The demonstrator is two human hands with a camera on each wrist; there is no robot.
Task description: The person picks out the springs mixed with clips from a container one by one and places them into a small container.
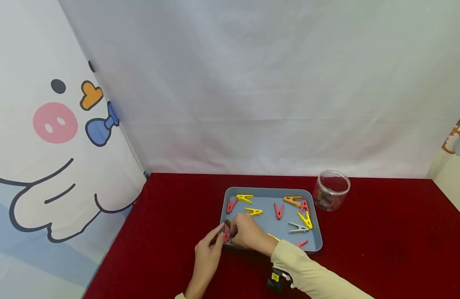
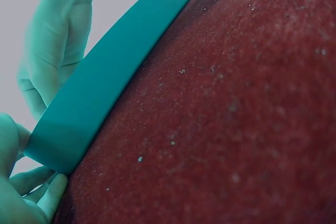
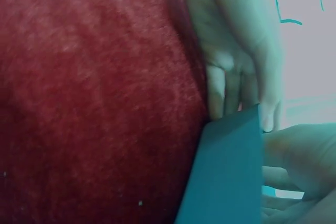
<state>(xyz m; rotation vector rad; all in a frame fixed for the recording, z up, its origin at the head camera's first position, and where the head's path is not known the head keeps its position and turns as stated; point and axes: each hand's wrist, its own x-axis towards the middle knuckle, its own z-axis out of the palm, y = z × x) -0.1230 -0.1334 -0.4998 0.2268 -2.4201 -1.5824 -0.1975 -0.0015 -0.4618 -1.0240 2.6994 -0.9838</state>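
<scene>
A shallow grey-blue tray point(image 1: 269, 192) holds several plastic clothespins. At its front left corner my left hand point(image 1: 208, 255) holds the wall, fingertips at the rim and against the outer side point(image 2: 105, 82). My right hand point(image 1: 248, 232) reaches down inside that same corner, fingers curled. A small dark brown clip point(image 1: 227, 223) shows at its fingertips, mostly hidden. Between the hands lies a red clothespin point(image 1: 226, 236). Closest to them otherwise are a yellow clothespin point(image 1: 254, 211) and another red clothespin point(image 1: 231, 205) along the left wall.
Behind the tray's right corner stands a clear round jar point(image 1: 332, 189) with dark pieces inside. A small black device point(image 1: 276, 281) with a yellow label sits by the right sleeve. Dark red cloth point(image 1: 383, 232) covers the table. White curtains point(image 1: 271, 91) hang behind.
</scene>
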